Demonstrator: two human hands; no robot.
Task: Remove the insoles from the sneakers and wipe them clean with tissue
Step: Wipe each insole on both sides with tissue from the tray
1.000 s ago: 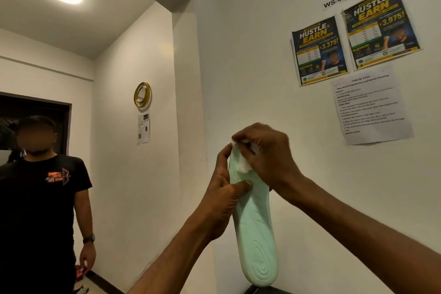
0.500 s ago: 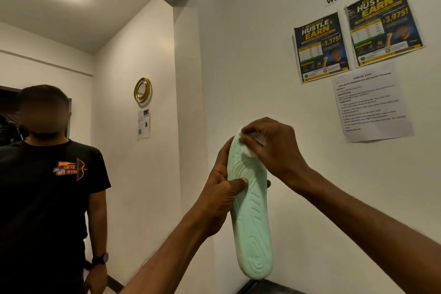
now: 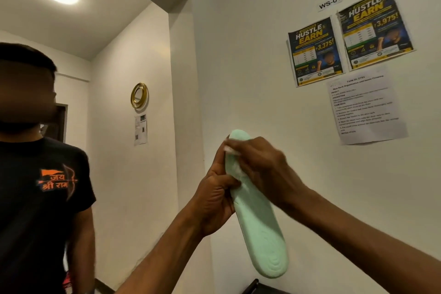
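1 weak point: the insole (image 3: 260, 229), held in mid-air, hangs only from the left grip (image 3: 214, 200) curled round its upper edge, so hard rubbing by the right grip (image 3: 262, 169), pinching tissue (image 3: 236, 170), could twist it loose.

Left hand (image 3: 216, 200) gripping mint-green insole (image 3: 259, 229), right hand (image 3: 259, 167) pressing tissue (image 3: 232, 150) near its top

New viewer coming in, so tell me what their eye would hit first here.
The mint-green insole held up at centre stands out first: the left hand grips its edge while the right hand presses a white tissue near its top. Next come the two dark posters on the wall at upper right and the person in a black T-shirt at far left.
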